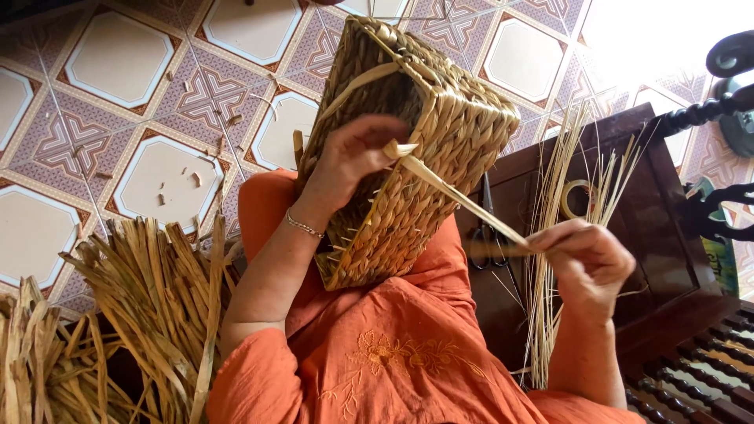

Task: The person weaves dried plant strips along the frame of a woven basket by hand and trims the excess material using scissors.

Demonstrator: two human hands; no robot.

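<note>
From the head camera, the left hand is pressing against the side of a woven basket resting tilted on the lap, fingers curled, thumb pinning a flat straw strip. The right hand is pinching the strip's far end, pulling it taut. The basket is looking light and stiff, best gripped by its rim; the strip is seeming pliable, perhaps brittle
</note>
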